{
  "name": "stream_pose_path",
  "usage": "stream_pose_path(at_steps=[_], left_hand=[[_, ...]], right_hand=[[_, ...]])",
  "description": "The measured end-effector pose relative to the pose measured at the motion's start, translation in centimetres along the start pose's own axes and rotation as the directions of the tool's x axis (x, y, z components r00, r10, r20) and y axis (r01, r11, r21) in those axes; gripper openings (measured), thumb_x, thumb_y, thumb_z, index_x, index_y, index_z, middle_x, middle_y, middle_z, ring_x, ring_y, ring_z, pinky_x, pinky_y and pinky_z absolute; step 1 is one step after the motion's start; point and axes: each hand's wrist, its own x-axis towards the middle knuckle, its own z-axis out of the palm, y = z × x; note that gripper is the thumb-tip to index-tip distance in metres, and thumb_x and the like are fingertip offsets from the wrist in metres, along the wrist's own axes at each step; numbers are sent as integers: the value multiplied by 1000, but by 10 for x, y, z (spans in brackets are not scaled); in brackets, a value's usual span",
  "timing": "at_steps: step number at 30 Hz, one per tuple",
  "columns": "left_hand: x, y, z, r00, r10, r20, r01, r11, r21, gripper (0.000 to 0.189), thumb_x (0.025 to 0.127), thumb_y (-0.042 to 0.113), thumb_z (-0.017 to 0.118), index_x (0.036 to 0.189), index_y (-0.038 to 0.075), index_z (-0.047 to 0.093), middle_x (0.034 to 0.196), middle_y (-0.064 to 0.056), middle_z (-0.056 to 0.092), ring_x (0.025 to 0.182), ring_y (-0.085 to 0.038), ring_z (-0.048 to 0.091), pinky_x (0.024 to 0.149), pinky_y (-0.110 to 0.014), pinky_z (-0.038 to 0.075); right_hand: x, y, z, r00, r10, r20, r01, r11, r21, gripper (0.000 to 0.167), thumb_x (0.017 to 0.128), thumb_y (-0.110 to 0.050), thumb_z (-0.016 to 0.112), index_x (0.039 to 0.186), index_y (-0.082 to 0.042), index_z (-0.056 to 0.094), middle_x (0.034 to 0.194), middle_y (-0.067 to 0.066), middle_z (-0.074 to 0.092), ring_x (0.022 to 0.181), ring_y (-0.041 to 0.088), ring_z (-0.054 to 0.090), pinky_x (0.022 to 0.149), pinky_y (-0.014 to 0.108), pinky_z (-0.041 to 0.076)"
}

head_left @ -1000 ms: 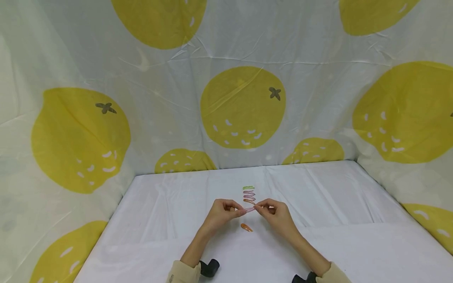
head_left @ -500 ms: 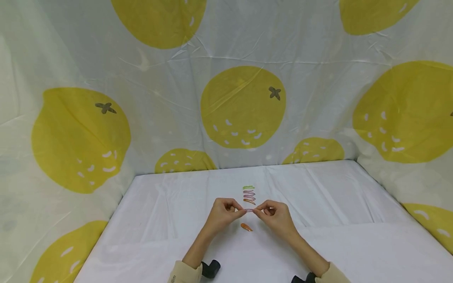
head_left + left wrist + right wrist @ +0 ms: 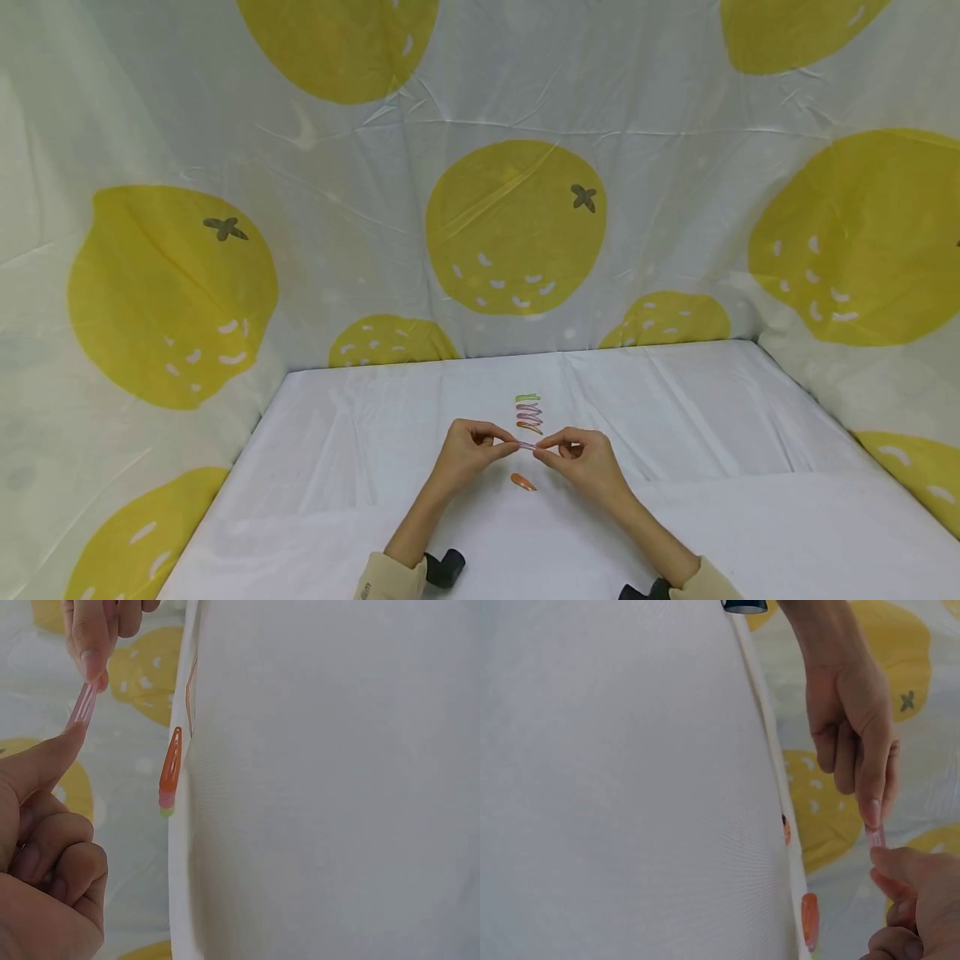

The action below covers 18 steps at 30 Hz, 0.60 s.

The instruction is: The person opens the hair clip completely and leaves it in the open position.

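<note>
A pink snap hair clip (image 3: 527,445) is stretched between my two hands above the white table. My left hand (image 3: 467,454) pinches one end between thumb and forefinger. The opposite end sits in the pinch of my right hand (image 3: 588,460). The left wrist view shows the pink clip (image 3: 82,705) with its open slots between the two pinches. Directly below the hands, an orange hair clip (image 3: 522,482) lies on the cloth. Beyond them is a short column of clips: a green clip (image 3: 527,397) farthest, pink clips (image 3: 528,414) after it, and an orange clip (image 3: 529,427) nearest.
White cloth (image 3: 337,467) covers the table, with creases across it. A hanging curtain (image 3: 660,225) printed with yellow lemons encloses the back and sides. Black wrist mounts (image 3: 446,569) project inward from the beige sleeves (image 3: 390,577).
The pink clip has gone from slanted to nearly level. My right fingers have come slightly down and left, away from the orange clip in the column. My left hand stays almost still.
</note>
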Motion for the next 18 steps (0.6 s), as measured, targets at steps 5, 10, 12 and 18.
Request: stream_pose_path(at_steps=[5, 10, 12, 18], left_hand=[[0, 0, -1, 1000, 10, 6, -10, 1000, 2, 8, 83, 9, 86, 88, 3, 83, 52, 3, 34, 49, -2, 25, 48, -21, 19], [0, -1, -1, 1000, -5, 20, 4, 1000, 28, 6, 83, 8, 86, 86, 4, 83, 51, 6, 33, 49, -3, 25, 48, -20, 20], [0, -1, -2, 1000, -8, 27, 7, 999, 39, 6, 83, 8, 86, 86, 4, 83, 51, 7, 33, 48, -4, 25, 48, -20, 21], [-1, -2, -3, 999, -1, 50, -2, 998, 60, 5, 84, 8, 84, 86, 3, 83, 51, 7, 35, 48, -4, 26, 48, -20, 22]], right_hand=[[1, 0, 0, 1000, 20, 3, -20, 1000, -16, 9, 81, -18, 89, 87, -18, 82, 56, -7, 39, 52, -2, 33, 51, 16, 27], [1, -1, 0, 998, 66, 14, -66, 998, -17, 10, 80, -16, 89, 88, -17, 83, 55, -7, 40, 52, -2, 33, 51, 16, 27], [0, -1, 0, 997, 77, 18, -77, 997, -12, 11, 80, -16, 89, 90, -16, 83, 56, -6, 40, 51, -2, 32, 51, 16, 27], [0, 2, 0, 995, 96, 22, -96, 995, -7, 18, 81, -19, 89, 97, -12, 83, 59, -6, 42, 50, -3, 31, 50, 16, 27]])
